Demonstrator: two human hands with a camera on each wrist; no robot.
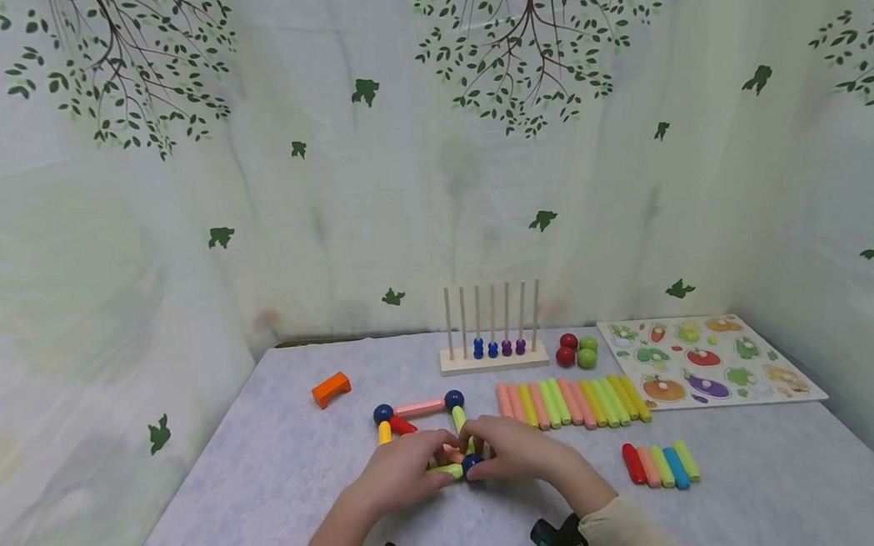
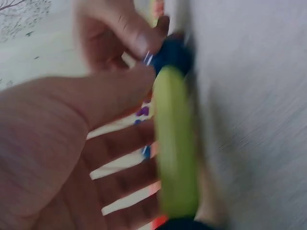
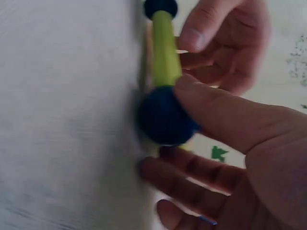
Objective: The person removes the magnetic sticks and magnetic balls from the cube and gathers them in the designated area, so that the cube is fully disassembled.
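Dark blue ball [image 1: 472, 466]: sits at the near corner of a ball-and-rod frame, mid-counter [image 1: 233, 503], between both hands; joins the end of a yellow-green rod [image 2: 177, 143]. Right hand [image 1: 519, 447]: pinches the dark blue ball, grip closed with thumb against it. Left hand [image 1: 404, 469]: holds the yellow-green rod between thumb and fingers, grip closed, thumb tip beside the ball. Far side of frame: shows two more balls [image 1: 455, 399] linked by a pink rod [image 1: 419, 408]; at left, a yellow rod [image 1: 384, 432] beside a red piece [image 1: 403, 426]. Right: row of coloured rods [image 1: 574, 405]; nearer, shorter row of five [image 1: 661, 465]. Left: orange block [image 1: 331, 390]. Rear: pegged stand [image 1: 495, 362] with blue and purple beads [image 1: 520, 348]; red and green balls [image 1: 587, 359]; board with vegetable pictures [image 1: 676, 369]. Behind all: leaf-printed curtain [image 1: 450, 247].
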